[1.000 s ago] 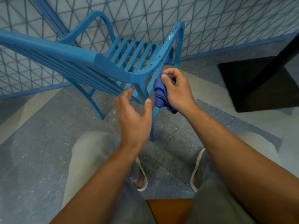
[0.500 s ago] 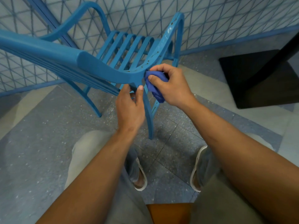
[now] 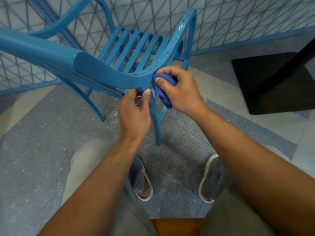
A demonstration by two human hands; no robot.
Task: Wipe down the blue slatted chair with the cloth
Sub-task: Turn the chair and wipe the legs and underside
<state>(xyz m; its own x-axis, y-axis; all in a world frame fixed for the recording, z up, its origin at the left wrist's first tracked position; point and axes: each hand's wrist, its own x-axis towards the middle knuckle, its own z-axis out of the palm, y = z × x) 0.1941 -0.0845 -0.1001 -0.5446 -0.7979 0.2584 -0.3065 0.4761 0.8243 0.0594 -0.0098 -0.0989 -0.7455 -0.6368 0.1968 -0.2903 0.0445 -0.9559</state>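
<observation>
Chair, rigid and filling the upper left of the frame, we steady with our left hand pinching its frame, while our right hand grips the soft, bunched cloth against the armrest.

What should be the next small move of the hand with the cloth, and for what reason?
Probably the right hand should slide the cloth forward along the chair's right armrest. The cloth is pressed where that armrest meets the backrest, brown marks show further along the rail, and the left hand grips the frame just below, steadying the chair.
</observation>
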